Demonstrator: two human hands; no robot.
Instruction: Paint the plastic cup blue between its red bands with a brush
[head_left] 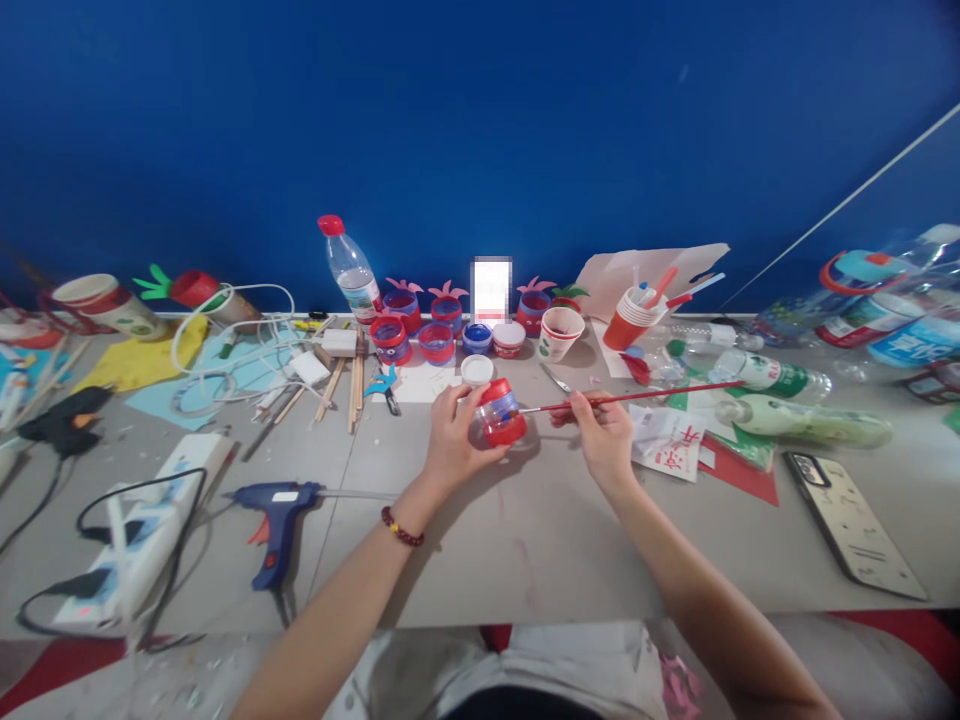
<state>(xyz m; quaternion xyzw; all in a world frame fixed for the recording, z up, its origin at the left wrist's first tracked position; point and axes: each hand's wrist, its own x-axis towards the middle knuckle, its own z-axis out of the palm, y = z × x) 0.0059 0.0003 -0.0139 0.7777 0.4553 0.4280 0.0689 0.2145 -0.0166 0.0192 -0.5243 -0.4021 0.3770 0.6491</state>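
Observation:
My left hand point(456, 435) is closed around a small clear plastic cup point(504, 426), which looks like a cut bottle piece. It is tilted on its side, with red paint at both ends and a blue band between them. In my right hand point(604, 430) is a paintbrush point(645, 396) with a long red handle, pinched between the fingers. Its bristles meet the cup's blue band. Just beyond the hands stand an open blue paint jar point(477, 340), a red-and-white paint jar point(508, 340) and a white lid point(478, 370). Scissors point(555, 378) lie by my right hand.
Several painted cups point(437, 343) and a paper cup point(561, 333) line the blue wall. A blue glue gun point(279, 520) and a power strip point(150, 530) lie left. Plastic bottles point(772, 374) and a phone point(855, 525) are on the right.

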